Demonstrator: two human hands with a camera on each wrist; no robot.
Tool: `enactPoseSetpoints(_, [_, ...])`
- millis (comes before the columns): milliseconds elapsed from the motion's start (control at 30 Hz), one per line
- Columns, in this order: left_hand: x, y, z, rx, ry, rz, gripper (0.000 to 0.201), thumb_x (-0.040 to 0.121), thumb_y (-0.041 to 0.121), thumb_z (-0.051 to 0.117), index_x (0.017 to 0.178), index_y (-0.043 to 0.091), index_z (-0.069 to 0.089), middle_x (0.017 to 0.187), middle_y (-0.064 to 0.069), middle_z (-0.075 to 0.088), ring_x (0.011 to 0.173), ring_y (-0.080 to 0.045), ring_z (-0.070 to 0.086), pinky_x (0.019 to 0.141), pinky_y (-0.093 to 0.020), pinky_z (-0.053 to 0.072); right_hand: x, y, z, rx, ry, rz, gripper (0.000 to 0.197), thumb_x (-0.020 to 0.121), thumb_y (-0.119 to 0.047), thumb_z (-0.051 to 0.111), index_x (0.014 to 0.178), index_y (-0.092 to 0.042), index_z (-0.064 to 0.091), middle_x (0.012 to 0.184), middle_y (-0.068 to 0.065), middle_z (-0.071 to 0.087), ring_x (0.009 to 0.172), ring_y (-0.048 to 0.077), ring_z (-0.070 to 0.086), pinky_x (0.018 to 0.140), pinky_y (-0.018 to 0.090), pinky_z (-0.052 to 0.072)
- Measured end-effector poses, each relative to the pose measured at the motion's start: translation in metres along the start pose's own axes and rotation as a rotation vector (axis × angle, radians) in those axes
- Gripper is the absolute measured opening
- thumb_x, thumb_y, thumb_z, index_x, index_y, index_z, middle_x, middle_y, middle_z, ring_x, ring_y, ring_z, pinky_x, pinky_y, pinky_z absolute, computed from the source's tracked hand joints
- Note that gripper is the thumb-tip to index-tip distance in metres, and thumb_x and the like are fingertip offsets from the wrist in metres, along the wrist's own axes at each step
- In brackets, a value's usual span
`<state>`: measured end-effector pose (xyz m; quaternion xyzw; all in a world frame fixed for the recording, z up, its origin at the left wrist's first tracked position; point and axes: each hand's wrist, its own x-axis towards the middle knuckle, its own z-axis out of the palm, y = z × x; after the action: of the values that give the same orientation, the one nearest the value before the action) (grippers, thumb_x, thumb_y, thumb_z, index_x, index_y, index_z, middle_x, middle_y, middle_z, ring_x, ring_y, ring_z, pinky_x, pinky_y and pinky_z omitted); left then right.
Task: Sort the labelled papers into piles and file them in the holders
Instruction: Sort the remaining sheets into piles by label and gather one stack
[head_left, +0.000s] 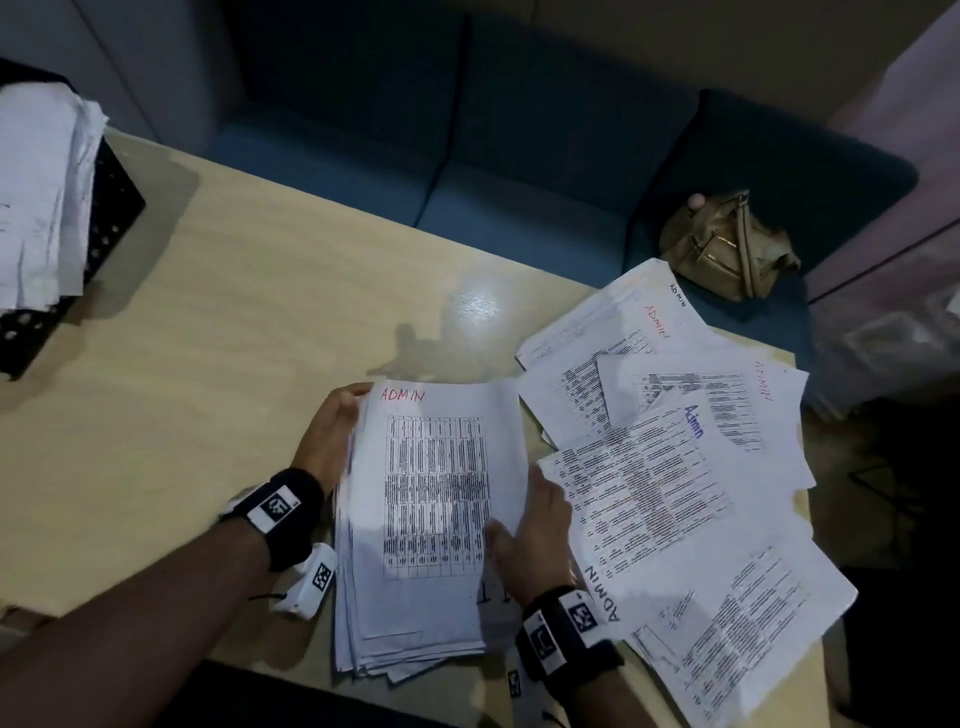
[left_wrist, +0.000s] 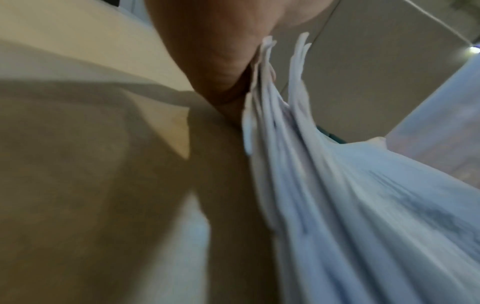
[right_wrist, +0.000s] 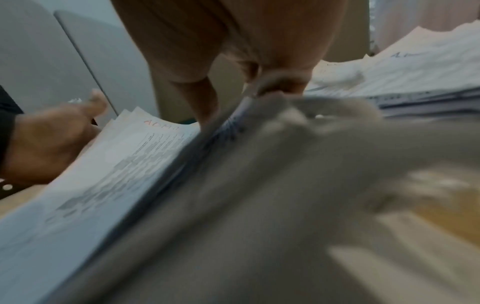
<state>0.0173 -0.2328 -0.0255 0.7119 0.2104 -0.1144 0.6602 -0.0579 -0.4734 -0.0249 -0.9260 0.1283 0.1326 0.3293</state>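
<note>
Fingers (head_left: 345, 395) of your left hand (head_left: 332, 431) are curling round the far-left edge of the unsorted stack (head_left: 415, 613), thumb hidden behind the sheets, and they are gripping it and tipping it up off the table (head_left: 208, 312); the left wrist view is showing the sheet edges fanning beside your palm. Far to your left, the black perforated holder (head_left: 111, 208) is already carrying a sheaf of white papers (head_left: 36, 197), well apart from the work.

Moving rightward, the top sheet (head_left: 441, 467), marked ADMIN in red, is lying on the stack; your right hand (head_left: 535, 540) is taking its lower right edge, thumb on top and the other fingers tucked beneath, pinching that sheet as far as the blurred right wrist view allows a judgement.

Further right, the ADMIN pile (head_left: 675, 467) is sprawling loosely, sheets overlapping at odd angles and one corner hanging past the table's far edge; beyond it a tan bag (head_left: 727, 244) is sitting on the blue sofa (head_left: 519, 156).

You are sorting, not yet filing; judging by the label, this sheet is belonging on the pile at your right; the next move is calling for peeling one sheet only, your left hand steadying the rest.
</note>
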Motion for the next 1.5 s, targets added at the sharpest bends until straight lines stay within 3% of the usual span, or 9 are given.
enactPoseSetpoints(200, [-0.002, -0.005, 0.002, 0.186, 0.023, 0.094, 0.056, 0.085, 0.011, 0.067, 0.121, 0.046, 0.042, 0.131, 0.003, 0.052, 0.118, -0.02, 0.05, 0.096, -0.035, 0.045, 0.031, -0.009, -0.004, -0.029, -0.147, 0.032, 0.074, 0.091, -0.035, 0.059, 0.148, -0.008, 0.021, 0.148, 0.012, 0.03, 0.138, 0.026, 0.026, 0.114, 0.033, 0.021])
enactPoseSetpoints(300, [-0.002, 0.005, 0.0, 0.106, 0.013, 0.083, 0.049, 0.088, 0.002, 0.061, 0.121, 0.035, 0.046, 0.121, -0.003, 0.054, 0.095, -0.018, 0.058, 0.073, -0.023, 0.046, 0.041, -0.017, -0.01, 0.049, -0.102, 0.037, 0.057, 0.091, -0.032, 0.058, 0.139, -0.008, 0.037, 0.14, 0.01, 0.035, 0.131, 0.023, 0.037, 0.112, 0.035, 0.032])
enactPoseSetpoints(433, [0.002, 0.006, -0.005, 0.133, -0.117, 0.07, 0.06, 0.088, 0.003, 0.061, 0.126, 0.046, 0.044, 0.131, 0.002, 0.054, 0.117, -0.021, 0.052, 0.099, -0.037, 0.043, 0.055, -0.027, -0.02, 0.295, 0.077, 0.057, 0.065, 0.087, -0.027, 0.065, 0.141, -0.01, 0.031, 0.142, 0.008, 0.028, 0.126, 0.018, 0.039, 0.105, 0.032, 0.039])
enactPoseSetpoints(633, [0.008, 0.013, -0.017, 0.23, -0.065, 0.127, 0.065, 0.089, -0.005, 0.049, 0.118, 0.053, 0.043, 0.13, -0.002, 0.052, 0.117, -0.024, 0.051, 0.094, -0.036, 0.044, 0.06, -0.052, -0.034, 0.243, -0.037, -0.007, 0.062, 0.089, -0.025, 0.063, 0.143, -0.015, 0.033, 0.144, 0.005, 0.035, 0.13, 0.018, 0.04, 0.104, 0.024, 0.034])
enactPoseSetpoints(900, [0.015, 0.021, -0.04, 0.397, -0.187, 0.096, 0.062, 0.09, -0.004, 0.053, 0.119, 0.051, 0.046, 0.118, -0.007, 0.055, 0.059, -0.009, 0.057, 0.054, -0.022, 0.047, 0.034, -0.048, -0.046, 0.084, -0.061, -0.251, 0.051, 0.089, -0.031, 0.062, 0.135, -0.021, 0.043, 0.136, 0.0, 0.043, 0.124, 0.01, 0.041, 0.107, 0.028, 0.034])
enactPoseSetpoints(1033, [0.007, 0.024, -0.016, 0.484, -0.397, 0.089, 0.078, 0.089, -0.003, 0.057, 0.105, 0.073, 0.044, 0.138, 0.0, 0.049, 0.116, -0.023, 0.055, 0.095, -0.038, 0.047, 0.064, -0.041, -0.041, 0.053, -0.005, -0.148, 0.071, 0.089, -0.029, 0.062, 0.148, -0.024, 0.024, 0.154, 0.01, 0.015, 0.14, 0.024, 0.024, 0.112, 0.036, 0.032])
enactPoseSetpoints(1133, [0.004, 0.026, -0.003, 0.47, -0.44, 0.131, 0.093, 0.083, -0.012, 0.056, 0.108, 0.076, 0.04, 0.139, 0.004, 0.047, 0.118, -0.026, 0.054, 0.086, -0.021, 0.046, 0.073, -0.039, -0.029, -0.032, -0.15, -0.073, 0.061, 0.092, -0.029, 0.056, 0.147, -0.025, 0.028, 0.154, 0.01, 0.018, 0.139, 0.029, 0.028, 0.111, 0.041, 0.034])
enactPoseSetpoints(1233, [0.005, 0.024, 0.002, 0.464, -0.467, 0.158, 0.085, 0.082, -0.008, 0.059, 0.128, 0.06, 0.039, 0.149, 0.011, 0.037, 0.133, -0.015, 0.04, 0.096, -0.024, 0.037, 0.075, -0.038, -0.016, -0.207, -0.181, -0.124, 0.053, 0.092, -0.034, 0.053, 0.142, -0.021, 0.039, 0.149, 0.012, 0.029, 0.138, 0.032, 0.029, 0.112, 0.043, 0.031])
enactPoseSetpoints(1500, [0.005, 0.007, 0.009, 0.487, -0.382, 0.214, 0.046, 0.086, 0.004, 0.065, 0.096, 0.045, 0.047, 0.114, 0.039, 0.053, 0.114, -0.014, 0.05, 0.08, 0.0, 0.033, 0.071, -0.029, -0.028, -0.116, -0.109, -0.228, 0.04, 0.09, -0.031, 0.057, 0.127, -0.015, 0.057, 0.13, 0.009, 0.057, 0.119, 0.026, 0.05, 0.103, 0.036, 0.038])
